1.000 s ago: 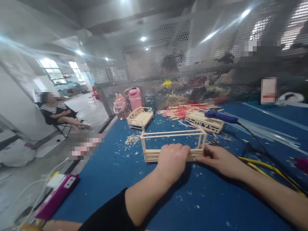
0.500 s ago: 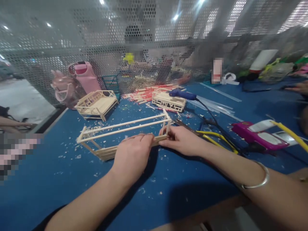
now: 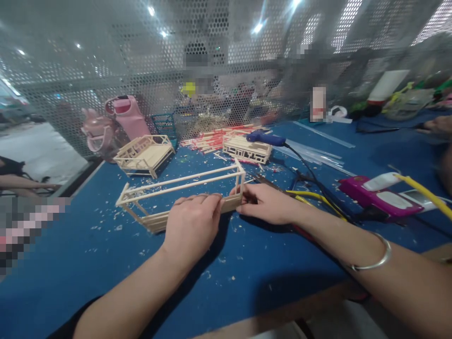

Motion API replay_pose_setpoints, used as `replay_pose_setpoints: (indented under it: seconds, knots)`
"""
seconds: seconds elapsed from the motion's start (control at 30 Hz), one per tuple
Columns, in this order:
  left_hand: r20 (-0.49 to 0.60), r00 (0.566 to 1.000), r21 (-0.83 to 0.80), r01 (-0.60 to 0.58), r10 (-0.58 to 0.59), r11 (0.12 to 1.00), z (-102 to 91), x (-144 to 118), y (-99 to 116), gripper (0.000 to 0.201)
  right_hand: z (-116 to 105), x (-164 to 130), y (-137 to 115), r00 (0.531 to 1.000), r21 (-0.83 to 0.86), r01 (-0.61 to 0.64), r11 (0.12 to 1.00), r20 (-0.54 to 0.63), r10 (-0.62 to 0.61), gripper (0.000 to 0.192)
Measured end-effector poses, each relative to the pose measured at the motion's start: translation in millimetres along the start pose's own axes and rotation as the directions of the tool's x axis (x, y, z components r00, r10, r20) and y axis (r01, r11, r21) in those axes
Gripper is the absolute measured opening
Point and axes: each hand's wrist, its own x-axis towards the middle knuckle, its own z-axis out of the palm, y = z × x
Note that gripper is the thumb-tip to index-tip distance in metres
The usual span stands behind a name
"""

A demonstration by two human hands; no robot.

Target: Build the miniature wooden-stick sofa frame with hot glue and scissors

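wood frame [image 3: 154, 221] in lt fingers [image 3: 213, 202] & rt fingers [image 3: 249, 207]

This looks like a craft workshop: a blue surface [image 3: 106, 259] strewn with pale scraps [image 3: 117, 228], a glue gun [image 3: 266, 138], clear strips [image 3: 318, 155], heaped red and pale sticks [image 3: 212, 139], a purple power strip [image 3: 381, 197], and a perforated screen [image 3: 141, 70] with people [image 3: 197, 57] beyond it

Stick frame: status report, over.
Left grip closed on slatted near side of stick frame; right grip holding its right end. Yellow-handled tool lies close beside right grip.
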Motion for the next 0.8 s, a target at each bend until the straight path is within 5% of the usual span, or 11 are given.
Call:
replay_pose_setpoints:
  seconds: [0.37,0.8]
  knots:
    - [0.146,0.988,0.053,0.040,-0.047,0.998,-11.9,-1,-2,0.028,0,0,-2,1.000,-0.029,0.004,1.000,0.016,-0.003,0.020]
    - [0.193,0.974,-0.177,0.150,-0.115,0.973,-16.6,-3,-10,0.029,0,0,-2,1.000,-0.023,-0.009,1.000,0.000,0.009,0.018]
